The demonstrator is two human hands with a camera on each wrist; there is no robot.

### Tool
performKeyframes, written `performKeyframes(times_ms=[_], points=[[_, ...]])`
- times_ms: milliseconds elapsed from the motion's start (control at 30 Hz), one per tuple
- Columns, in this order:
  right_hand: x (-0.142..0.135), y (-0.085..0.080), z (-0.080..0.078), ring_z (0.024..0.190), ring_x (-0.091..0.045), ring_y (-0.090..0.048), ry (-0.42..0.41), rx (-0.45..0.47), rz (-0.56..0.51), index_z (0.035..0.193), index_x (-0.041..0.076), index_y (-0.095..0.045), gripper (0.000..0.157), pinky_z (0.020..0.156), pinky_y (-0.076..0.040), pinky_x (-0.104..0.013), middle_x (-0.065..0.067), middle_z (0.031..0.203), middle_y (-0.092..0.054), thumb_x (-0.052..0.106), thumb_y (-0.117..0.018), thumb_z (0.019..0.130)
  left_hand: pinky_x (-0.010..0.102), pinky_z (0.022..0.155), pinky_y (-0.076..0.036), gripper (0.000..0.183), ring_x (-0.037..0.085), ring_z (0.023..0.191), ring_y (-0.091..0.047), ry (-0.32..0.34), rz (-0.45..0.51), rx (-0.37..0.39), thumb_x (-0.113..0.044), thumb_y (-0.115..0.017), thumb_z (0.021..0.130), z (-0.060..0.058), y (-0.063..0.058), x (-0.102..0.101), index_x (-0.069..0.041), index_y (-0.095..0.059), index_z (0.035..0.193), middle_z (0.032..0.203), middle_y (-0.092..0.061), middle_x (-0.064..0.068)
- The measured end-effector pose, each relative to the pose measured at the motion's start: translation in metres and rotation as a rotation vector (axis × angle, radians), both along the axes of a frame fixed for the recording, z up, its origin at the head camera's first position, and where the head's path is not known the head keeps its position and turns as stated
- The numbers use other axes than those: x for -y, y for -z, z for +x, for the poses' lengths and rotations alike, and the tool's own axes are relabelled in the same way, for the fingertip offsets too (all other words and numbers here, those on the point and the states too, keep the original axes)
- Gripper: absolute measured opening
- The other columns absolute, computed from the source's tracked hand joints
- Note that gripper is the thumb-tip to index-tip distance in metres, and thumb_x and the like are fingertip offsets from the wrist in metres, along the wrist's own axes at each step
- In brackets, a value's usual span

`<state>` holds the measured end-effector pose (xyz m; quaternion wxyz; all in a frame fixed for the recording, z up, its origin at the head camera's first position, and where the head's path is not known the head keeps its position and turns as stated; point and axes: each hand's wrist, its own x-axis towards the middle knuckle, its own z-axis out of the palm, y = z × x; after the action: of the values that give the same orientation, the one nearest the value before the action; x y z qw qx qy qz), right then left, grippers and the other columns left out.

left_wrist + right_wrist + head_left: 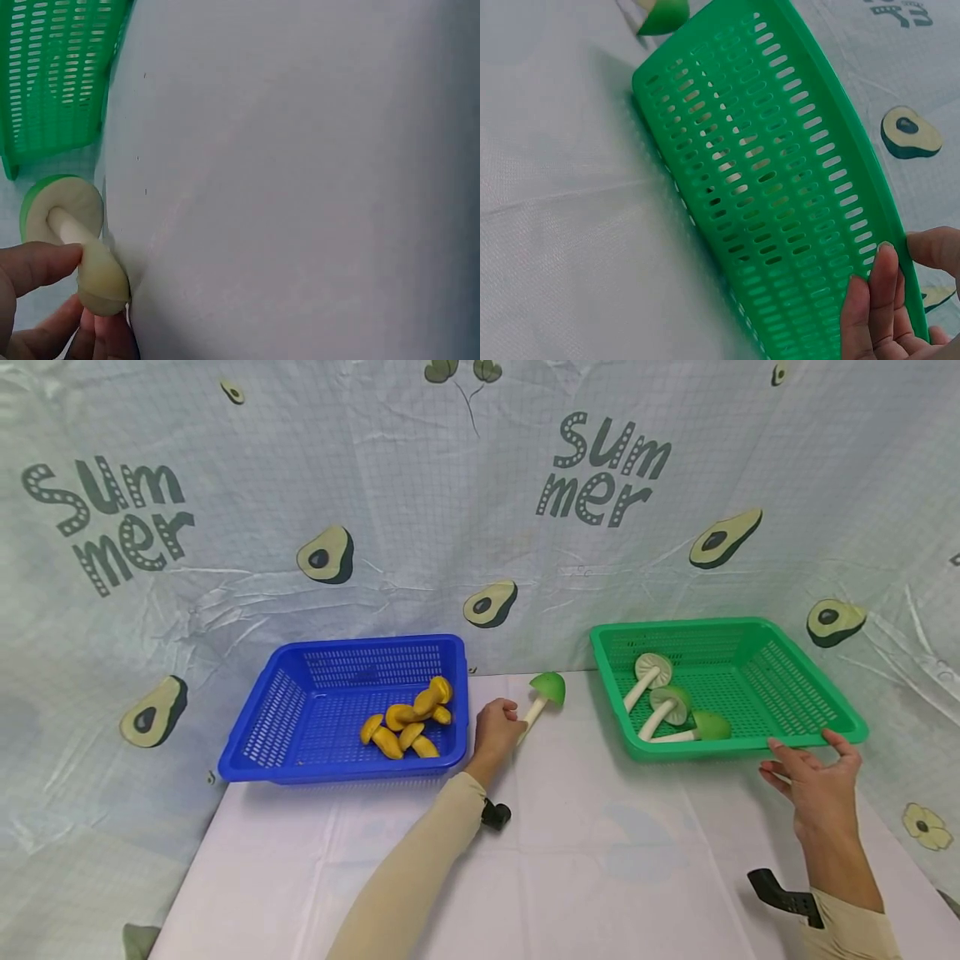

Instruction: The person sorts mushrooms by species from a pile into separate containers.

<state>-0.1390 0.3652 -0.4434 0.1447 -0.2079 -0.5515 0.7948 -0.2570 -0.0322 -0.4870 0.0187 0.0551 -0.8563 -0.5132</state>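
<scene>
My left hand [495,732] pinches the pale stem of a green-capped model mushroom [550,687] between thumb and fingers, just right of the blue basket [300,774]. In the left wrist view the mushroom's cream underside [82,202] faces the camera, and the fingers wrap the thick stem end. My right hand [821,785] holds the front rim of the green basket [750,745] near its right corner. Its fingers [883,289] lie against the slotted outer wall, with the thumb [934,249] across the rim.
Several yellow model mushrooms [386,739] lie at the right side of the blue basket. Inside the green basket, toward its left, lie more green-capped mushrooms [712,727]. A white cloth [570,860] covers the table, and a printed curtain [420,485] hangs behind.
</scene>
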Motion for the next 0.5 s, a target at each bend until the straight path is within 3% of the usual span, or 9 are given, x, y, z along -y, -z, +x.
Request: performKeyframes(times_ms=[267,500], points=[[0.000,-0.001,0.001,0.058,-0.018,-0.069,0.002,0.007,0.004,0.142,0.031,-0.012,0.085,0.057,-0.060,-0.029,-0.001,0.075,-0.069,0.006,-0.075,0.090,0.030,0.073,-0.055,0.019,0.020,0.086,-0.064,0.131,-0.102,0.066,-0.003,-0.073,0.084,0.002,-0.008,0.001,0.000,-0.078,0.102,0.098,-0.074,0.011],[0.001,-0.002,0.001,0.058,-0.018,-0.069,0.001,0.001,-0.005,0.142,0.031,-0.013,0.084,0.057,-0.060,-0.029,-0.002,0.074,-0.069,0.005,-0.074,0.091,0.024,0.063,-0.050,0.013,0.018,0.078,-0.062,0.146,-0.089,0.142,-0.005,-0.072,0.085,0.004,-0.016,0.001,-0.001,-0.078,0.096,0.090,-0.072,0.010]])
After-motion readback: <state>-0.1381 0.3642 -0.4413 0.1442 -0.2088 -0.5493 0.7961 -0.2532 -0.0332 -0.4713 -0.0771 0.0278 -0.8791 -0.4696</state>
